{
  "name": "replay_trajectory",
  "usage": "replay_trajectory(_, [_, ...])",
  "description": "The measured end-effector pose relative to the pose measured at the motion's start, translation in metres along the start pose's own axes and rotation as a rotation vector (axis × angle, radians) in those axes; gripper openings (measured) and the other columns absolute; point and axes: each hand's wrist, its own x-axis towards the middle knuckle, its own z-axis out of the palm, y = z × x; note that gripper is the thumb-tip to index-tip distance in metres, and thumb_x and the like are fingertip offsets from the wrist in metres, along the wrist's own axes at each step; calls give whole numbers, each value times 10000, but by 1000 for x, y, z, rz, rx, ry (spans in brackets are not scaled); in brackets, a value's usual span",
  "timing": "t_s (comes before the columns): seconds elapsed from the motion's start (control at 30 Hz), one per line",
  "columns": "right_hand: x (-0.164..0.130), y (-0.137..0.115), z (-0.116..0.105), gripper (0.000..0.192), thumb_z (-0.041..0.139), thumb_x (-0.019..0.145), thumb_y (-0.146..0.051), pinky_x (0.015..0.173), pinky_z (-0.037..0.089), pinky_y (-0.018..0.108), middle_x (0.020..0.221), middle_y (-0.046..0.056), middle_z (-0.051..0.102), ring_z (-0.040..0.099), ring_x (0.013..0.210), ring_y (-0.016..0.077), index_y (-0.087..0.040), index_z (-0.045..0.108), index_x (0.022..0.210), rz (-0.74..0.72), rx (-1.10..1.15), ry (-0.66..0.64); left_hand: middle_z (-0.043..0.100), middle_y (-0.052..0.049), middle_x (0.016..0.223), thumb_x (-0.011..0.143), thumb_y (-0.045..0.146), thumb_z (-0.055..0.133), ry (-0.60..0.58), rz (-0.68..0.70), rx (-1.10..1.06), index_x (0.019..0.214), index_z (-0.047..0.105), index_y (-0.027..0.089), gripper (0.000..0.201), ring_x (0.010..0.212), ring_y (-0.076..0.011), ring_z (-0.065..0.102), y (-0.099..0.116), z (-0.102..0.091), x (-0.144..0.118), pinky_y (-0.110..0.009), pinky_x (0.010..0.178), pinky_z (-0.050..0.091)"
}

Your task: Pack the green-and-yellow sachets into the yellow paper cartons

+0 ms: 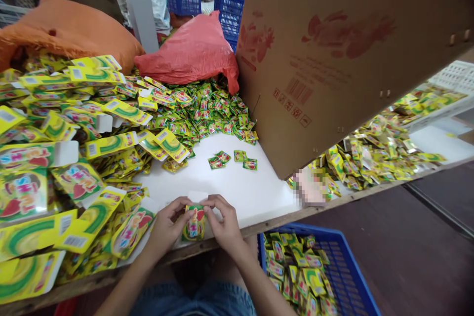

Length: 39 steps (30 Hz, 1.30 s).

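Observation:
A small yellow-and-green printed carton (194, 226) stands at the table's front edge, a white flap raised at its top. My left hand (171, 219) pinches its upper left edge between thumb and fingers. On the other side, my right hand (223, 220) grips the upper right edge the same way. Beyond the hands lie a few small green sachets (219, 159) on the white tabletop (237, 192). Flat cartons with open white flaps (66, 152) are heaped to the left, close to my left forearm. What is inside the held carton cannot be seen.
A large cardboard box (318, 69) leans over the table at right. Behind are a sachet heap (207, 108), a red bag (192, 52) and an orange sack (81, 27). More packets (370, 155) lie past the box. A blue crate (346, 256) of packets sits below, right.

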Motion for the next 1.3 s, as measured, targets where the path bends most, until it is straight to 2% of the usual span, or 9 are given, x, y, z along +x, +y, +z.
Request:
replay_trajectory(0.07, [0,3,4,166,464,853,-221,793,444,286,878,42,604,560,866,153,-198,617,913,6,19,24,629,-40,919,769,284,581,47,29,-10,905,580,182,170,885,-186,595,0,2,-1,-277,796,463])
replay_trajectory(0.13, [-1,5,7,209,478,847,-223,775,453,278,878,35,608,563,833,143,-200,566,1035,39,44,79,625,-52,1019,771,271,584,88,30,-76,1045,528,205,288,963,-193,588,0,3,-1,-308,852,457])
replay_trajectory(0.2, [-2,6,8,279,482,844,-223,765,461,278,889,34,616,567,816,138,-204,514,1121,57,66,108,627,-64,1050,778,273,577,83,20,-89,1094,510,211,329,982,-200,589,2,3,-1,-331,865,460])
replay_trajectory(0.3, [-2,5,8,194,472,852,-223,801,456,298,910,43,626,569,873,153,-212,595,1002,18,77,39,645,-80,1007,790,283,557,30,51,1,932,616,181,184,971,-217,589,5,0,-1,-341,872,456])
replay_trajectory(0.4, [0,1,8,137,525,826,-236,813,450,305,912,45,625,568,896,164,-210,633,906,-1,81,9,656,-81,953,802,270,542,38,110,13,845,643,172,147,949,-216,592,7,-3,-1,-333,857,460])
replay_trajectory(0.6, [1,-2,12,111,521,819,-216,740,450,279,828,30,614,551,792,145,-194,618,868,51,49,32,656,-62,900,792,249,558,80,109,24,897,640,175,153,870,-198,606,7,-3,-4,-311,797,472])
replay_trajectory(1.0, [14,-15,11,90,535,775,-198,646,429,232,698,-10,596,523,664,121,-181,623,781,137,-44,-35,622,-37,767,792,256,560,115,105,-15,805,635,166,119,753,-170,585,12,-3,-3,-264,707,457])
replay_trajectory(1.2, [9,-12,0,135,523,822,-247,706,448,259,782,14,636,565,750,139,-192,644,843,123,41,-107,636,-59,848,768,245,605,59,140,-45,785,680,182,99,837,-191,595,7,-9,-4,-306,770,462])
replay_trajectory(1.3, [3,-8,5,149,537,823,-268,752,463,280,853,32,654,591,817,158,-204,655,889,115,101,-106,644,-61,870,767,258,608,23,125,4,775,693,194,107,851,-197,600,9,-11,-7,-314,782,464])
